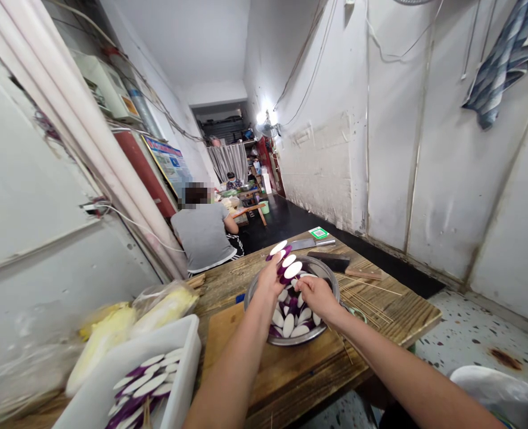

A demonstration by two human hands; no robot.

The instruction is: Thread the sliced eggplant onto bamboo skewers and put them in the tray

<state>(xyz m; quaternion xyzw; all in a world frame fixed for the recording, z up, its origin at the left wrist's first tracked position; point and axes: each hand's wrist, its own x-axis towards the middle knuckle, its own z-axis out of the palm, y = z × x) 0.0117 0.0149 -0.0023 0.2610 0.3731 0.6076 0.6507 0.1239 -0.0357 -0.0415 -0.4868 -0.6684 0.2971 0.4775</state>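
Note:
Above a metal bowl [335, 286] of purple-skinned eggplant slices [289, 325], my left hand [270, 279] is closed around a row of white-faced eggplant slices [293, 270]. The row tilts up and away to the left. My right hand [316, 296] is just right of it, fingers pinched at the near end of the row, where a short piece of thin skewer shows. The fingers hide the rest of that skewer. Beneath the bowl lies a wooden cutting board [228, 342]. At lower left a white bin [191, 345] holds skewered eggplant slices [150, 381].
Loose bamboo skewers [371, 301] lie right of the bowl on the wooden table [413, 310]. A dark-bladed cleaver [331, 261] and another knife [304, 243] rest behind it. Yellow-white plastic bags [107, 336] sit at left. A person in grey [204, 235] sits beyond the table.

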